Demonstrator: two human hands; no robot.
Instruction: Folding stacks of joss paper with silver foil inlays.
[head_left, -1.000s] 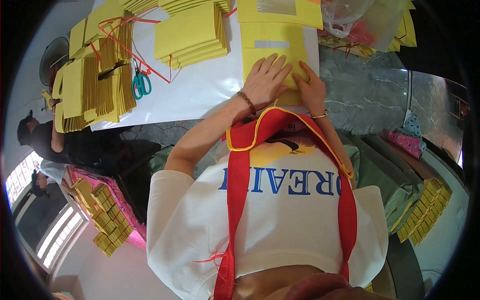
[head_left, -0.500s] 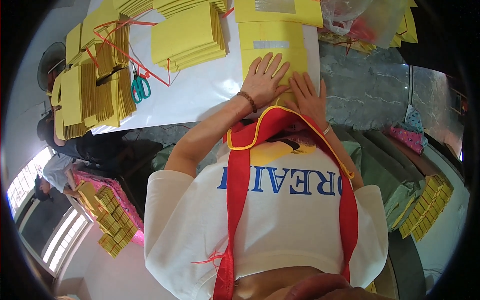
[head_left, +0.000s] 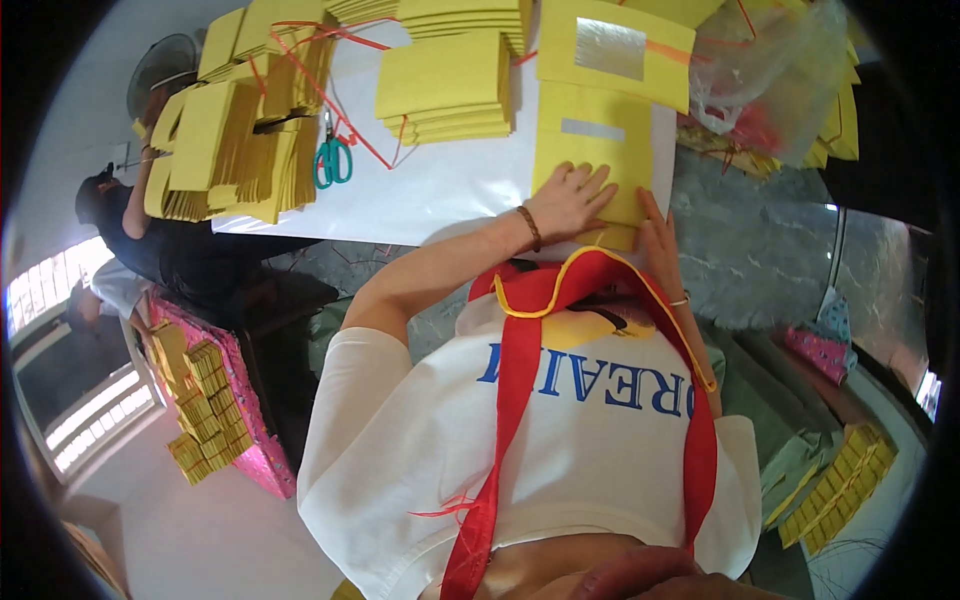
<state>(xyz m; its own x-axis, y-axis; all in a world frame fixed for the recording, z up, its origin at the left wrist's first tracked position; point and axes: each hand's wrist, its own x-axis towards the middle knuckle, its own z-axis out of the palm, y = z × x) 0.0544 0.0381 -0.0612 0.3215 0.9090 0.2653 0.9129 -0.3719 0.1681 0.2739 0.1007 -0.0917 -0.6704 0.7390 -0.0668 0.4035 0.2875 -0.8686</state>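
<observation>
A yellow paper sheet (head_left: 590, 105) with a narrow silver strip lies before me at the right of the white table. My left hand (head_left: 574, 200) presses palm-down on its near part, fingers loosely bent and somewhat apart. Along the sheet's right edge rests my right hand (head_left: 660, 250), fingers extended and turned edge-on, nothing visible in them. Just beyond lies another yellow sheet (head_left: 560, 62) bearing a larger silver rectangle. The red apron bib (head_left: 580, 280) with yellow trim covers the table's near edge below my hands.
Left of the sheet sits a stack of yellow folded papers (head_left: 440, 80). Teal scissors (head_left: 333, 162) and red string (head_left: 375, 152) lie by more stacks (head_left: 215, 135). A clear plastic bag (head_left: 770, 90) is at the far right. A person in black (head_left: 175, 240) is on the left.
My left hand has slid nearer to me on the sheet, its fingers less spread. My right hand has shifted from the sheet's surface to its right edge. The view has shifted.
</observation>
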